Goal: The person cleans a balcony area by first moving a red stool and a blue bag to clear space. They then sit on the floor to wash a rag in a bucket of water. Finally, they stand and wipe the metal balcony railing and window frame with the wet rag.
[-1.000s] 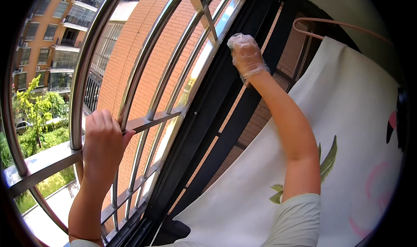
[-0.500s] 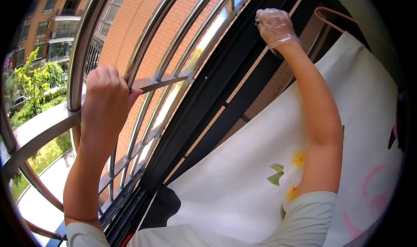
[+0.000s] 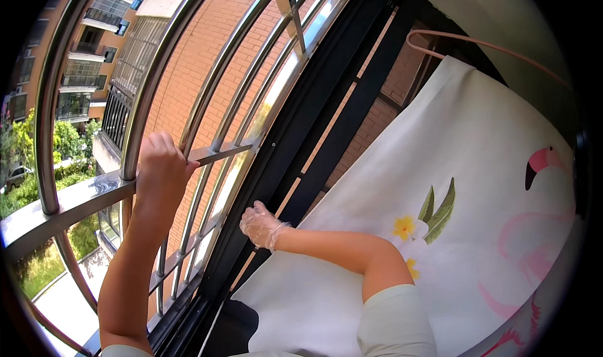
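Note:
My left hand (image 3: 161,165) is closed around the flat horizontal rail (image 3: 88,197) of a shiny metal window grille. On my right hand (image 3: 260,226) is a clear, crinkled plastic glove. Its curled fingers press against the long black window frame (image 3: 279,137), about midway along the visible length. What the gloved fingers hold, if anything, is hidden. My right forearm crosses in front of a white sheet (image 3: 377,187) printed with yellow flowers, green leaves and a flamingo.
Round upright bars (image 3: 164,62) of the grille rise at the left. Beyond them are a brick wall (image 3: 188,87), trees (image 3: 69,140) and buildings. A pinkish looped rod (image 3: 483,41) stands above the sheet at the upper right, before a pale wall (image 3: 465,5).
My right hand has slid a long way down the black frame, toward me. The left hand keeps its grip on the rail. The whole view has shifted a little.

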Demonstrator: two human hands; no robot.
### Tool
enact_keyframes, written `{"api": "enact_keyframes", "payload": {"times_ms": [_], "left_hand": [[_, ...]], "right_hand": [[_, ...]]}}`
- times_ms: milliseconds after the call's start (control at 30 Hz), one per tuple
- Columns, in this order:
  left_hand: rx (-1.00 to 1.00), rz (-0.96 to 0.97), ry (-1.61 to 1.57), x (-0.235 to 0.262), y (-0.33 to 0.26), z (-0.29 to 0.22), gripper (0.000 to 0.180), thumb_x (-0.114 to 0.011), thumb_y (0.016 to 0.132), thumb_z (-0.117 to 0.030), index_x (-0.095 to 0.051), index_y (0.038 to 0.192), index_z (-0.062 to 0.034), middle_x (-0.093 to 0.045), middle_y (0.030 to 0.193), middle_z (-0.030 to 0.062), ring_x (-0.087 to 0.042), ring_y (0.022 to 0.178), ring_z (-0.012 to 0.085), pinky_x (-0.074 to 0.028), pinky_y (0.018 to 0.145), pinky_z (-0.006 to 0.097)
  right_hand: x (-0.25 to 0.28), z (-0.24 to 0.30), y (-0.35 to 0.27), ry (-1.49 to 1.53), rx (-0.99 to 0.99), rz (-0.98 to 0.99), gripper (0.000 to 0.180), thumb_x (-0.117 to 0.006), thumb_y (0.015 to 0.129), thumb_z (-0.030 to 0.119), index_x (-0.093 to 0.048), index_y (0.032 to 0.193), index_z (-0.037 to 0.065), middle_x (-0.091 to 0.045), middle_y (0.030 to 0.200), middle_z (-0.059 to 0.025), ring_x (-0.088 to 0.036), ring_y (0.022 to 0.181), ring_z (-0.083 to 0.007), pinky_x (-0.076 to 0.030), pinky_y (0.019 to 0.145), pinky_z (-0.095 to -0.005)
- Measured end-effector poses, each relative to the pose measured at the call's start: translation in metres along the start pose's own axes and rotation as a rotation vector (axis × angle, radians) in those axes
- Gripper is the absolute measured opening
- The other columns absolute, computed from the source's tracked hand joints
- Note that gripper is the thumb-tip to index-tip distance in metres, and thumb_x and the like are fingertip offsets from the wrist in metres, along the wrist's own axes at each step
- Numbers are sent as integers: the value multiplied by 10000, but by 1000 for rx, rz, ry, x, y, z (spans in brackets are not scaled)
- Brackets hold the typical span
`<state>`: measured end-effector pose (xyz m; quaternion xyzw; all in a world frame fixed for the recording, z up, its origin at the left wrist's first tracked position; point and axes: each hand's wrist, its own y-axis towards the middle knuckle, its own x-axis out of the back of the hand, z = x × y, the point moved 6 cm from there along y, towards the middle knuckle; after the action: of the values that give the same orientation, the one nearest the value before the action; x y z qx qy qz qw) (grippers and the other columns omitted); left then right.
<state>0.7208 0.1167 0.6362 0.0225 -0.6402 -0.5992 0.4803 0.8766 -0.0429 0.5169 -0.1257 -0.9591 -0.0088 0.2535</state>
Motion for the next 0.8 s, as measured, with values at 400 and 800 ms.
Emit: {"api": "enact_keyframes", "payload": {"times_ms": [400,800], "left_hand": [[18,-22,24,-5,3,1,570,-421,824,-598,-643,742,-80,-436,717,19,-433,729,167,-314,659,306],[76,-11,-75,2,2,2,502,-525,788,-551,-630,730,-63,-454,751,40,-446,771,187,-348,681,314]], "right_hand": [[63,-85,21,84,-115,-374,98,-587,691,70,-554,769,118,-532,736,-15,-544,784,-181,-434,656,-297],[181,-330,-107,68,-965,-1146,219,-637,729,17,-605,945,35,-547,968,-125,-562,923,-277,-492,801,-333]]}}
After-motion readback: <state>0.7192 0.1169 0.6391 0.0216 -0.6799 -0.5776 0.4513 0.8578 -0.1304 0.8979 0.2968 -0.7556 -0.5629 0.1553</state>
